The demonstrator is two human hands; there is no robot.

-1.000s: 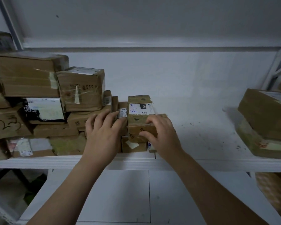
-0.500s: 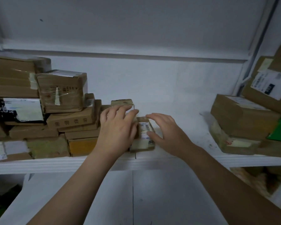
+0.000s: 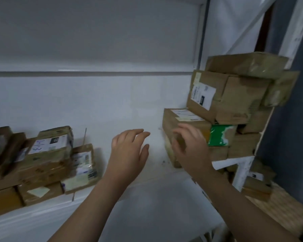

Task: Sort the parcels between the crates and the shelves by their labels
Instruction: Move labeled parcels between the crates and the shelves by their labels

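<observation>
Cardboard parcels lie in a low pile (image 3: 47,159) at the left of the white shelf (image 3: 154,165). Its rightmost small box (image 3: 84,165) shows a barcode label. A taller stack of brown boxes (image 3: 234,102) fills the shelf's right end, with a green packet (image 3: 220,135) wedged in it and a labelled box (image 3: 180,119) at its left. My left hand (image 3: 129,152) hovers over the bare middle of the shelf, fingers relaxed, holding nothing. My right hand (image 3: 189,147) is in front of the labelled box with fingers loosely spread; whether it touches the box I cannot tell.
A white upright post (image 3: 241,173) closes the shelf's right end. Below it more parcels (image 3: 257,186) sit on a lower level beside a woven surface (image 3: 276,212). A lower white shelf board (image 3: 147,210) runs under my forearms.
Both hands have let go of the small boxes in the left pile and moved right. The view has swung right, and the right-hand stack now shows in full.
</observation>
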